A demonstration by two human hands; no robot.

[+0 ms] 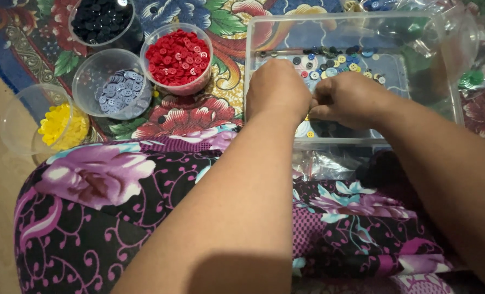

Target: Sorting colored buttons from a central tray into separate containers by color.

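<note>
1. Your left hand (pixel 277 90) and right hand (pixel 347 100) meet inside a clear rectangular plastic tray (pixel 253 65), knuckles up and fingers curled downward; whether either pinches a button cannot be told, since the fingertips are hidden.
2. A loose scatter of mixed buttons (pixel 329 65), blue, yellow, red and dark, lies on the tray floor just beyond your hands, with one yellow button (pixel 310 134) near the tray's front wall below them.
3. To your left stand four round clear tubs, well apart from your hands: black buttons (pixel 101 19), red buttons (pixel 177 57), pale blue-grey buttons (pixel 120 90) and yellow buttons (pixel 63 126).
4. Tray and tubs rest on a flower-patterned rug (pixel 220 22), not a tabletop.
5. Your lap, in purple floral cloth (pixel 117 185), fills the foreground, with crumpled clear plastic bags (pixel 324 160) between it and the tray.
</note>
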